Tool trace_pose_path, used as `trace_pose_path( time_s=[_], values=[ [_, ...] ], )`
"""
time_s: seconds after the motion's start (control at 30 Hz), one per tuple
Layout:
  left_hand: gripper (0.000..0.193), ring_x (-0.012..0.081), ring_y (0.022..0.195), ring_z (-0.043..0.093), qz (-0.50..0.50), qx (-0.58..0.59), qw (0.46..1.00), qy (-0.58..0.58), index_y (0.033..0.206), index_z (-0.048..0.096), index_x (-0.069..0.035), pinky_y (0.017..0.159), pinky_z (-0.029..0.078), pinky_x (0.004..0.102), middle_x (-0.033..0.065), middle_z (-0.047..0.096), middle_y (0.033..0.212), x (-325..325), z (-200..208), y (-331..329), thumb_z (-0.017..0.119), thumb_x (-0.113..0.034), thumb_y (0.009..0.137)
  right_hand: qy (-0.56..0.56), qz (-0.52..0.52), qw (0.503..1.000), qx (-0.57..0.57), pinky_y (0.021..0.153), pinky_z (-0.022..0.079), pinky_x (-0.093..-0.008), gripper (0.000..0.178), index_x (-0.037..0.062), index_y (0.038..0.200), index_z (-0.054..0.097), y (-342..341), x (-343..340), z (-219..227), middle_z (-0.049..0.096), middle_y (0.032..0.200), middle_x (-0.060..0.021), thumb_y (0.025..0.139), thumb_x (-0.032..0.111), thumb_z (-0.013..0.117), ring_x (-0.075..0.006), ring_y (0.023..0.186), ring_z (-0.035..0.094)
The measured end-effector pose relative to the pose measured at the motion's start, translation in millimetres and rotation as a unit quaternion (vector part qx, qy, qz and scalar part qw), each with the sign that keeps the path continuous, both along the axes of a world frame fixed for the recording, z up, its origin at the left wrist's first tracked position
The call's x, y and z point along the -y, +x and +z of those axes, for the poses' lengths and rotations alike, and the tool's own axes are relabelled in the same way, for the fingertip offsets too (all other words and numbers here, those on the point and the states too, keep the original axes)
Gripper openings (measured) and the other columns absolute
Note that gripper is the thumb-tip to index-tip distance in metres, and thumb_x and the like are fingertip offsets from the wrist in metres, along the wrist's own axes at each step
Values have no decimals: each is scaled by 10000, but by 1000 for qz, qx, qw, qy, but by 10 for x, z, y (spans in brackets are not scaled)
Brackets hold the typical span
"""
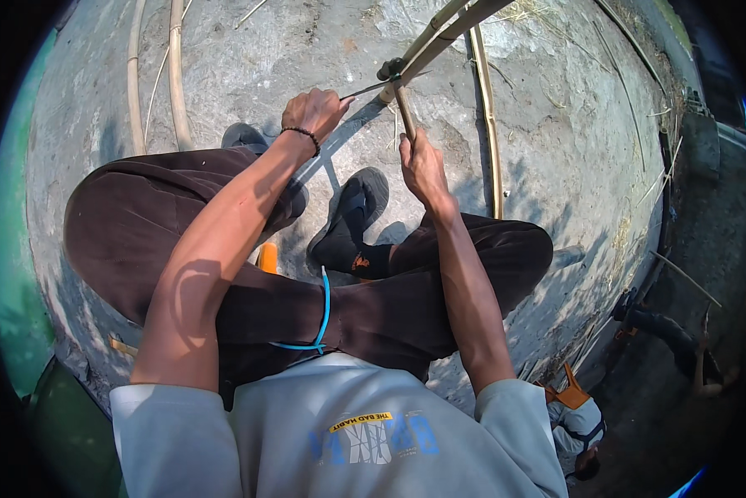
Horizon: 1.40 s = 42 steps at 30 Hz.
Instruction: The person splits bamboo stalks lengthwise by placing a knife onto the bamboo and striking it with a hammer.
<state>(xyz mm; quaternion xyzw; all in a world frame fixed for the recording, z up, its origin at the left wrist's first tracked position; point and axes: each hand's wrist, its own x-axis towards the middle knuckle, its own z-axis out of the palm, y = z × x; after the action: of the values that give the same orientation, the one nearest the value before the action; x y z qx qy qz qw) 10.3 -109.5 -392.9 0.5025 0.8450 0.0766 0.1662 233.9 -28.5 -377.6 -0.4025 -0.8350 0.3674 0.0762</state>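
Observation:
My left hand (313,114) is closed around the near end of a thin dark blade-like tool (363,90), which points right toward the bamboo. My right hand (425,170) grips a wooden-handled tool (405,112), its upper end meeting the thin tool; a dark lump there may be its head, but I cannot tell. At this crossing is the near end of a slanting pair of bamboo poles (449,40), running up to the top right. Their contact with the blade is too small to make out.
I sit low, a black shoe (352,212) below the work. A bamboo strip (485,124) lies right, more poles (176,75) at the upper left. An orange object (267,257) is between my legs. Another person (579,425) is at the lower right, near a dark ledge.

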Motion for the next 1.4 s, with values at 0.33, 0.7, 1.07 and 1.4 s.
trace_pose_path(
  time_s=[0.33, 0.7, 1.07, 1.4],
  values=[
    [609, 410, 743, 691, 38, 60, 997, -6, 823, 726, -17, 668, 542, 491, 212, 698, 773, -4, 3, -48, 464, -533, 1014, 72, -32, 989, -126, 529, 456, -386, 248, 9, 1004, 535, 64, 28, 122, 580, 656, -140, 1042, 254, 533, -263, 538, 585],
    [481, 394, 843, 722, 29, 72, 995, -64, 942, 758, -38, 725, 577, 482, 224, 722, 872, -37, 19, 39, 532, -459, 995, -16, -76, 990, -117, 545, 455, -475, 136, 8, 1010, 518, -102, 95, 319, 599, 684, -241, 1007, 143, 540, -425, 617, 638],
    [538, 419, 768, 711, 13, 65, 997, -32, 866, 738, 21, 676, 559, 499, 266, 689, 783, -69, -237, 29, 538, -462, 993, 47, -16, 998, -45, 570, 461, -507, 161, -7, 992, 513, 53, 11, -127, 597, 682, -267, 1004, 149, 552, -478, 656, 628],
    [505, 417, 816, 715, 16, 83, 995, -54, 872, 733, 27, 699, 558, 510, 271, 698, 827, -36, -315, 72, 540, -424, 993, 18, -61, 996, -61, 589, 461, -456, 213, -15, 1009, 538, 40, 27, -211, 584, 690, -200, 1026, 198, 533, -358, 585, 589]
  ],
)
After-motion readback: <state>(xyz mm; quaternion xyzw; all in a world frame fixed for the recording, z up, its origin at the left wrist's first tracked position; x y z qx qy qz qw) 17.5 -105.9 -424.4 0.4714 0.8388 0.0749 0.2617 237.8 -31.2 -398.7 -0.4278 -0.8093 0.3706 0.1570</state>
